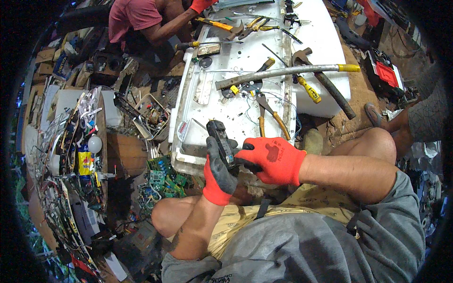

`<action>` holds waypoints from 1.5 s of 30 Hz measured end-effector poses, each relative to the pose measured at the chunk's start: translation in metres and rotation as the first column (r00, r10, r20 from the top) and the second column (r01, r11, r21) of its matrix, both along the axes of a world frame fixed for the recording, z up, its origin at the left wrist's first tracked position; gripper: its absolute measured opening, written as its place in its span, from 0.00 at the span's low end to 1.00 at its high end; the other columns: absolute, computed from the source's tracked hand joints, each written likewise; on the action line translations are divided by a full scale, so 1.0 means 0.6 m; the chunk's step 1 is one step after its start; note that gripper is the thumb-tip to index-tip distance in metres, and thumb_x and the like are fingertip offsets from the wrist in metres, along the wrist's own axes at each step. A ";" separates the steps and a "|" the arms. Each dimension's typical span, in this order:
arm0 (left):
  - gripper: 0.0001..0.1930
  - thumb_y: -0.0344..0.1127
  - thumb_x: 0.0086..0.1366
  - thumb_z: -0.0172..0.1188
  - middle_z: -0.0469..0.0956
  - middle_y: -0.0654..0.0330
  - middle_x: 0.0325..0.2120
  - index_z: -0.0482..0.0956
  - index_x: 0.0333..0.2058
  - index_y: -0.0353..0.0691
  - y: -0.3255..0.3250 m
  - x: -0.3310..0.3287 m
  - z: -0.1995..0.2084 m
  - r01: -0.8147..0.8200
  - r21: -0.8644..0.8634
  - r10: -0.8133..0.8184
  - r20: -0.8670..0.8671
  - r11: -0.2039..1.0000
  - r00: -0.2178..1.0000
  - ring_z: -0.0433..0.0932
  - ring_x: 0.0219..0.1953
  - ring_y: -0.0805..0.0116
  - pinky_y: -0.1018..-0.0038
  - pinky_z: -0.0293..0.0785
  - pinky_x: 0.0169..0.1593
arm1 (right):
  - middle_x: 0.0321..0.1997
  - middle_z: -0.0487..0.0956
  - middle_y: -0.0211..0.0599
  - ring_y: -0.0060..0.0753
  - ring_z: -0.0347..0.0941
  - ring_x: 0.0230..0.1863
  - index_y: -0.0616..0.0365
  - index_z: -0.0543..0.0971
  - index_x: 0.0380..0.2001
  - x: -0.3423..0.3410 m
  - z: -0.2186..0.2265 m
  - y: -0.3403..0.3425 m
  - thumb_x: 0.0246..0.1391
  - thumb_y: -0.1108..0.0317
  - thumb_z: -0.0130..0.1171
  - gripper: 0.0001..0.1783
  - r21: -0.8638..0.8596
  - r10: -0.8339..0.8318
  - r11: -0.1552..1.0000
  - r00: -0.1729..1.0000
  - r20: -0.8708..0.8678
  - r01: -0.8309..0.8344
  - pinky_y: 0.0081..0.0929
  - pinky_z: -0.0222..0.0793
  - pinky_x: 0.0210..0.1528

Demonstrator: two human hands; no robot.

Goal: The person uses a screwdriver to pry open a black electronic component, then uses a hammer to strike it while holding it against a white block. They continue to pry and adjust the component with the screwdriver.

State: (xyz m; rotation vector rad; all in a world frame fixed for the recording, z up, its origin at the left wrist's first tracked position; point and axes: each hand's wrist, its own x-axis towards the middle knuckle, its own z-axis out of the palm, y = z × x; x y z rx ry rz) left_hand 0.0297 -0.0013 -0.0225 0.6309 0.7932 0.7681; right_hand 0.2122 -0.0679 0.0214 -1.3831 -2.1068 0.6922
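Above my lap, at the near end of the white work surface [188, 151], I hold a black, oblong electronic part [218, 133] nearly upright. My left hand [219, 172], in a red glove with a dark grey palm, wraps round it from below and the left. From the right, my right hand [269, 160], gloved likewise, has its fingers curled against the part's lower side. Whatever lies between those fingertips is hidden. Beyond my hands lie pliers with yellow-orange handles [272, 116], a braided metal hose with a yellow end [288, 70] and a hammer [325, 82].
Screwdrivers, including a yellow-handled one [309, 89], and another hammer [219, 26] lie farther up. Green circuit boards [165, 177] and a heap of wires and scrap [71, 188] are at left. A person in a pink shirt [137, 21] sits at the far left; another person's leg [401, 120] is at right.
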 end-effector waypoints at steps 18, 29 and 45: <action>0.28 0.64 0.70 0.48 0.78 0.61 0.34 0.76 0.42 0.43 0.035 -0.002 -0.020 -0.090 0.236 0.133 -0.172 0.968 0.976 0.77 0.36 0.66 0.68 0.73 0.46 | 0.35 0.79 0.36 0.32 0.75 0.33 0.54 0.77 0.48 0.034 -0.029 0.050 0.60 0.71 0.51 0.14 -0.508 -0.404 0.850 0.789 -0.463 0.137 0.29 0.72 0.34; 0.29 0.62 0.69 0.49 0.76 0.50 0.51 0.68 0.61 0.51 0.060 -0.019 0.038 -0.048 0.025 0.041 0.217 0.999 0.975 0.79 0.49 0.50 0.51 0.78 0.50 | 0.31 0.79 0.31 0.26 0.75 0.28 0.55 0.77 0.47 -0.029 -0.001 -0.067 0.65 0.57 0.52 0.15 -0.805 -0.785 0.521 0.210 -0.582 -0.285 0.26 0.73 0.30; 0.27 0.61 0.69 0.50 0.83 0.52 0.37 0.76 0.51 0.45 0.084 -0.047 0.088 -0.221 0.048 0.195 0.311 0.974 0.930 0.84 0.34 0.57 0.42 0.75 0.52 | 0.42 0.79 0.50 0.51 0.79 0.43 0.55 0.67 0.64 0.023 0.035 -0.048 0.54 0.69 0.59 0.32 -0.164 -0.120 0.985 0.903 -0.412 0.056 0.40 0.74 0.43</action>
